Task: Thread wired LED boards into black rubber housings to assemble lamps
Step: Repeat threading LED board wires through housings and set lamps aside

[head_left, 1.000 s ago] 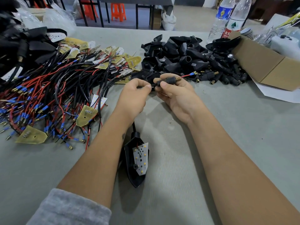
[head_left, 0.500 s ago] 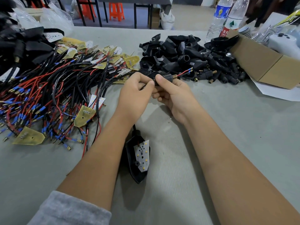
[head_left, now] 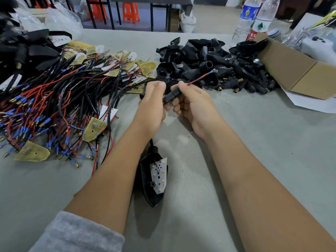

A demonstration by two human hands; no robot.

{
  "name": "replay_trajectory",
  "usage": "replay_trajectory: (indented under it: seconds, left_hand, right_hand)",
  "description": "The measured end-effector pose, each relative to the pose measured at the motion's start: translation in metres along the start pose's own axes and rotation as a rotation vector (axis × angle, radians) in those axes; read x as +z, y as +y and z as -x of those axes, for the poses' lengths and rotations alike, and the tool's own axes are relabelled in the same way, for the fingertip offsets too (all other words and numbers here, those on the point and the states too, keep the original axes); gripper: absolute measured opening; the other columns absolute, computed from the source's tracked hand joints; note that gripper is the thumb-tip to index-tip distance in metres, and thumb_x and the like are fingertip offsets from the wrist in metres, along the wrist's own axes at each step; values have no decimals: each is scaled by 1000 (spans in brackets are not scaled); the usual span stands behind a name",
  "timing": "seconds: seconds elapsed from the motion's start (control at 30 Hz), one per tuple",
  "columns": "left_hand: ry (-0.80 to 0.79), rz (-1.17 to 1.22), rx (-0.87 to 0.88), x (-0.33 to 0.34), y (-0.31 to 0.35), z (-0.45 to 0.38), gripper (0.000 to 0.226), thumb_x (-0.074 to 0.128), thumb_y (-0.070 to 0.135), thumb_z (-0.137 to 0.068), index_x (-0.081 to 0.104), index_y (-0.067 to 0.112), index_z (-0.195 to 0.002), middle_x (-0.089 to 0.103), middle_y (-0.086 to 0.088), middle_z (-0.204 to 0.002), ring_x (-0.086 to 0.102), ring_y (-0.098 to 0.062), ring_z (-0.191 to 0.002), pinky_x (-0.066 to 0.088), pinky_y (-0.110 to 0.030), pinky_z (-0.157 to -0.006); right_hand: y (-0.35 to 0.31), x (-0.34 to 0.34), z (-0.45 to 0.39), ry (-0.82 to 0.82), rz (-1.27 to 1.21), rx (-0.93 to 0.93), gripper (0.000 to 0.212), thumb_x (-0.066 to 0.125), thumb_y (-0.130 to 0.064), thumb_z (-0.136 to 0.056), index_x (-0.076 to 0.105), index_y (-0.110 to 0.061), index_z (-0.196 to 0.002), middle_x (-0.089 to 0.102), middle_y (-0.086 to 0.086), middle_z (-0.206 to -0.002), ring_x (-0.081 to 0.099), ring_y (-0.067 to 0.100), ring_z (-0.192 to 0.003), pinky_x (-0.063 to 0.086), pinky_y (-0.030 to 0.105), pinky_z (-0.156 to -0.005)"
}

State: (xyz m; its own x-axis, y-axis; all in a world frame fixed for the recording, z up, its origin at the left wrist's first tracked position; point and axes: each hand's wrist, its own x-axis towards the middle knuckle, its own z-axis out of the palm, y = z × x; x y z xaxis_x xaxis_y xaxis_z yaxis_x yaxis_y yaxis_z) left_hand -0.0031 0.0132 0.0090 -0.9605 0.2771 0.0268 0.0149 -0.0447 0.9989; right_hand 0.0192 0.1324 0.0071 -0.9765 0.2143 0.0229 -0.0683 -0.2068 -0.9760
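Observation:
My right hand [head_left: 192,102] grips a small black rubber stem piece [head_left: 171,96], thumb on top. A red and black wire [head_left: 200,78] with a blue crimped tip sticks out of it up and to the right. My left hand [head_left: 151,108] curls around the black cable just left of the stem; its fingertips are hidden. The cable runs down under my left wrist to a black rubber housing [head_left: 145,179] lying on the table between my forearms, with a white LED board [head_left: 159,174] sitting in it.
A tangle of wired LED boards [head_left: 54,110] covers the table's left side. A heap of empty black housings [head_left: 209,62] lies at the back centre. A cardboard box [head_left: 298,71] and two water bottles [head_left: 251,17] stand at the back right.
The wire now sticks out farther from the stem, up and to the right. Both hands have turned the stem so it slants down to the left.

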Motion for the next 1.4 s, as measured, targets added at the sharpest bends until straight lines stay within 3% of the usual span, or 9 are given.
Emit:
replay_trajectory:
  seconds: [0.17, 0.3, 0.47, 0.63, 0.9, 1.1, 1.2, 1.4]
  left_hand:
    - [14, -158, 5, -4, -4, -4, 22, 38, 47, -100, 51, 32, -90, 48, 8, -73, 35, -1, -40, 30, -19, -42]
    - [-46, -258, 72, -4, -7, -6, 32, 46, 39, -101, 57, 22, -76, 52, 8, -67, 40, -1, -44, 30, -25, -49]
    - [-72, -268, 15, -3, -7, -4, 40, 43, 45, -100, 56, 21, -71, 50, 13, -57, 39, -2, -44, 31, -19, -46]
    - [-145, -205, -15, -6, -4, -2, 38, 49, 43, -99, 52, 15, -74, 53, 1, -64, 51, -9, -50, 39, -18, -44]
    - [-274, -180, -32, -14, -2, -2, 35, 56, 36, -97, 56, 13, -71, 56, 2, -61, 55, -9, -52, 42, -16, -48]
    - [-273, -103, -22, -15, -3, -2, 36, 53, 32, -100, 58, 12, -70, 58, 3, -59, 55, -8, -50, 42, -15, -47]
    - [-280, -97, -26, -15, -2, -3, 36, 51, 31, -100, 59, 10, -72, 59, 1, -62, 53, -7, -50, 42, -15, -47]
    - [-232, -127, -31, -15, 0, 2, 38, 52, 33, -100, 61, 10, -72, 60, 1, -62, 53, -8, -51, 43, -17, -50]
  right_hand:
    - [0, 0, -2, -34, 5, 2, 40, 47, -31, -102, 76, -22, -76, 54, 1, -56, 45, 12, -49, 35, 23, -49]
    - [1, -2, -2, -1, 6, -28, 28, 45, -27, -102, 73, -19, -99, 51, -1, -57, 45, 11, -51, 36, 21, -51]
    - [-1, -4, 1, 126, -99, -56, 20, 52, -18, -100, 70, -15, -90, 51, -1, -68, 48, 11, -56, 41, 22, -56]
    - [0, -7, -1, 190, -216, -82, 23, 48, -15, -102, 66, -12, -87, 61, 2, -73, 55, 11, -60, 48, 23, -60]
    - [-1, -16, -3, 316, -423, -94, 24, 38, -24, -106, 55, -17, -90, 71, 5, -72, 65, 12, -61, 51, 22, -58]
    - [-3, -13, -4, 205, -394, -56, 16, 47, -22, -103, 60, -17, -96, 65, 7, -76, 62, 12, -59, 51, 21, -57]
    - [-2, -9, -3, 139, -305, -69, 21, 47, -17, -102, 65, -12, -93, 65, 1, -69, 59, 9, -57, 50, 19, -57]
    - [-2, -7, -1, 130, -244, -64, 21, 48, -12, -101, 64, -7, -89, 64, -1, -64, 56, 9, -56, 48, 18, -56]
